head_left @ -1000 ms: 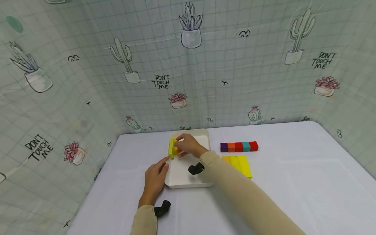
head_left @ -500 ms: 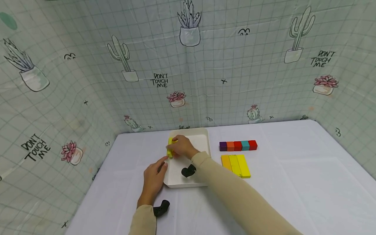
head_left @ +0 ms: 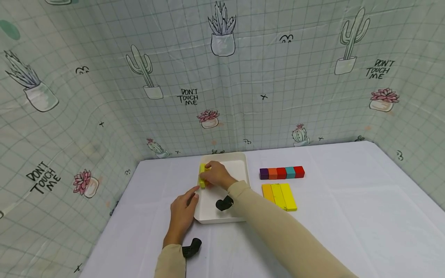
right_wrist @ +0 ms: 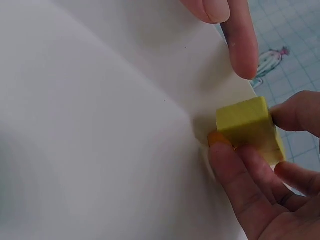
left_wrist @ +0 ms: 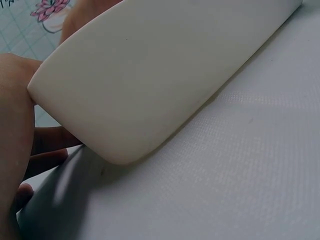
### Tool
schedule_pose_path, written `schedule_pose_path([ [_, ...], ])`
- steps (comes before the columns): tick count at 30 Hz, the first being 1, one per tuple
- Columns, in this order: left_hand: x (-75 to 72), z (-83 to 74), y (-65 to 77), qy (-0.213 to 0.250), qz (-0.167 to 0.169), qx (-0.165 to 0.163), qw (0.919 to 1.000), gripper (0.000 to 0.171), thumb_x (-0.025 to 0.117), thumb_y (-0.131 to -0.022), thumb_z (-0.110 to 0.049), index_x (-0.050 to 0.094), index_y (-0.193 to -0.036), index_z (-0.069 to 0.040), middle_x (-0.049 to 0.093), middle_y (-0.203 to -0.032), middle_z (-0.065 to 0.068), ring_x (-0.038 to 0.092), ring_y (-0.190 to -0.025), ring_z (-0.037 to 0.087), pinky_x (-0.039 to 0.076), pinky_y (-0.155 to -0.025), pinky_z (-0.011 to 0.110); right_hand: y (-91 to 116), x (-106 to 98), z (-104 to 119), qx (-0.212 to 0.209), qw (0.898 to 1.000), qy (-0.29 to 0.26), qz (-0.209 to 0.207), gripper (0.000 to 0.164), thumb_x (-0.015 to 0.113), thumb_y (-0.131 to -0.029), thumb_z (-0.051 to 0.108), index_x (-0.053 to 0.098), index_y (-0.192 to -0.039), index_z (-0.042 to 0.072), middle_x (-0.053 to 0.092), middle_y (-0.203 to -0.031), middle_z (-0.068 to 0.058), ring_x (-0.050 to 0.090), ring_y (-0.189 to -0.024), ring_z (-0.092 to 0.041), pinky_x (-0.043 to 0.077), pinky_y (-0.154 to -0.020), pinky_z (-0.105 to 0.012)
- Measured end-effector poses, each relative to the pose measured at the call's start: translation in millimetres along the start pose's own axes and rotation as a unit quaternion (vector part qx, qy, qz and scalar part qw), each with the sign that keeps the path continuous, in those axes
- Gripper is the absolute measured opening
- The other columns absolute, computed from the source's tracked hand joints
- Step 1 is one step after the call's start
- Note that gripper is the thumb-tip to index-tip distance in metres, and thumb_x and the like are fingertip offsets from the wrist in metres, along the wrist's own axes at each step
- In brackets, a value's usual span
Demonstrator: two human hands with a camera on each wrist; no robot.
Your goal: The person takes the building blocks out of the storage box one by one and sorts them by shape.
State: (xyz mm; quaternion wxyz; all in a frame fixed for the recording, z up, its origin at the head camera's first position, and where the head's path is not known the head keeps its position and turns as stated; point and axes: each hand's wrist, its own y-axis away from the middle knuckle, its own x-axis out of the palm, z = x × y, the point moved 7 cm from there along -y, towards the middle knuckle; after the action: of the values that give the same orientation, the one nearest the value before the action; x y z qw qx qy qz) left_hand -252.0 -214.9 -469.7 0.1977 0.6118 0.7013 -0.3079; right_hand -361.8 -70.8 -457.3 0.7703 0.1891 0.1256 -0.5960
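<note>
A white tray [head_left: 208, 212] lies on the table, a yellow block [head_left: 202, 182] along its left wall. My right hand [head_left: 219, 174] reaches over the tray and pinches this block; the right wrist view shows its square yellow end between the fingers. Just below, an orange-yellow block [right_wrist: 219, 139] peeks out by a fingertip, mostly hidden. On the tray's near left side rests my left hand [head_left: 181, 213], its index finger stretched along the rim toward the yellow block. The left wrist view shows the tray's outer wall [left_wrist: 150, 75] beside that hand.
Right of the tray stands a row of several cubes [head_left: 281, 173] in purple, orange, red and teal. Nearer lie flat yellow and amber blocks [head_left: 279, 197], side by side. A patterned cloth wall [head_left: 243, 116] rises behind the table.
My right hand has shifted left, and its fingers now close over the yellow block they were beside. The left hand stays at the rim.
</note>
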Motion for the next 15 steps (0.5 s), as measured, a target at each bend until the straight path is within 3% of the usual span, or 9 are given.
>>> schedule_pose_path([
  [11,0.0,-1.6,-0.2,-0.002,-0.006,0.005,1.0,0.036,0.056,-0.102,-0.026,0.066,-0.135,-0.02,0.069,-0.122,0.012,0.058,-0.118,0.033,0.037,-0.106,0.056,2.0,-6.4,1.6,0.004,1.0,0.01,-0.009,0.061,0.069,-0.088,0.016,0.049,-0.143,0.0,0.059,-0.126,-0.019,0.064,-0.073,-0.017,0.056,-0.061,-0.025],
  [15,-0.2,-1.1,0.1,-0.004,-0.005,0.008,1.0,0.036,0.056,-0.102,-0.026,0.065,-0.136,-0.019,0.069,-0.122,0.013,0.058,-0.119,0.033,0.037,-0.105,0.057,4.2,-9.4,2.5,0.008,1.0,-0.003,-0.007,0.063,0.068,-0.088,0.014,0.046,-0.146,0.002,0.06,-0.125,-0.018,0.063,-0.073,-0.017,0.055,-0.063,-0.026],
])
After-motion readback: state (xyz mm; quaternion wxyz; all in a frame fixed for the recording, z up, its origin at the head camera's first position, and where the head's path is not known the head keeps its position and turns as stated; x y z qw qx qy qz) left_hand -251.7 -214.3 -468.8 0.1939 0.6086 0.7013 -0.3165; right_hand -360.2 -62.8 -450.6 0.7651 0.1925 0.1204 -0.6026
